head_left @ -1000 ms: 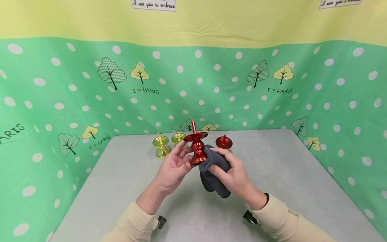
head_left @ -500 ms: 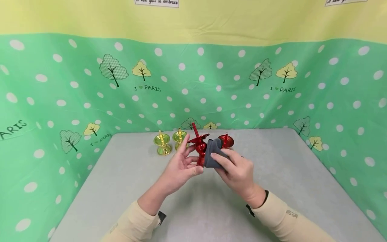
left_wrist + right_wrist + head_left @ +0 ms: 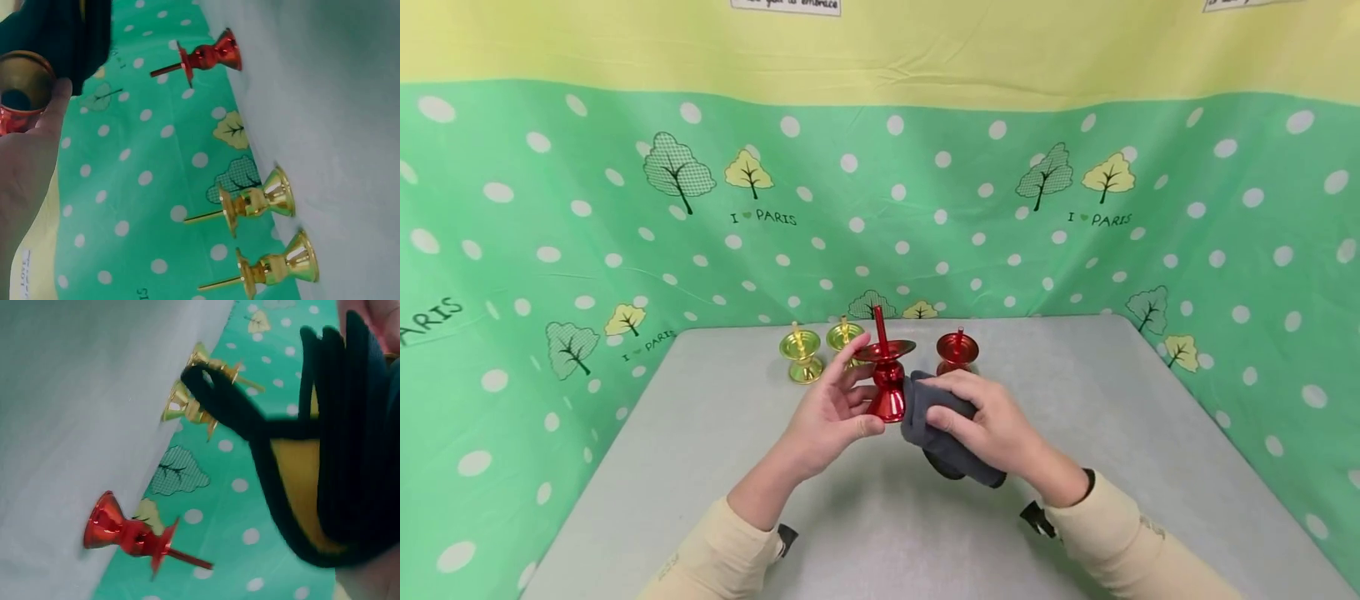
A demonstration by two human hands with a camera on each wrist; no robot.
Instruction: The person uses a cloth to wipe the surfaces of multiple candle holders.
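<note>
My left hand (image 3: 829, 412) holds a shiny red candle holder (image 3: 889, 398) by its foot and side, raised over the table. It stands nearly upright, spike on top; its hollow underside shows in the left wrist view. My right hand (image 3: 988, 421) grips a folded dark grey cloth (image 3: 943, 429), thumb on top, the cloth's edge right at the holder's foot. In the right wrist view the cloth (image 3: 359, 444) hangs in folds with a yellow patch between them. Part of the left fingers is hidden behind the holder.
A second red candle holder (image 3: 957, 350) stands at the back of the grey table (image 3: 1075, 433). Two gold candle holders (image 3: 801, 358) stand at the back left, one partly behind the left hand. A green polka-dot curtain (image 3: 925, 217) closes off the back and sides.
The cloth went up along the holder's side, then back down and right to its foot. The held holder tilted, then came nearly upright. The standing holders stayed put.
</note>
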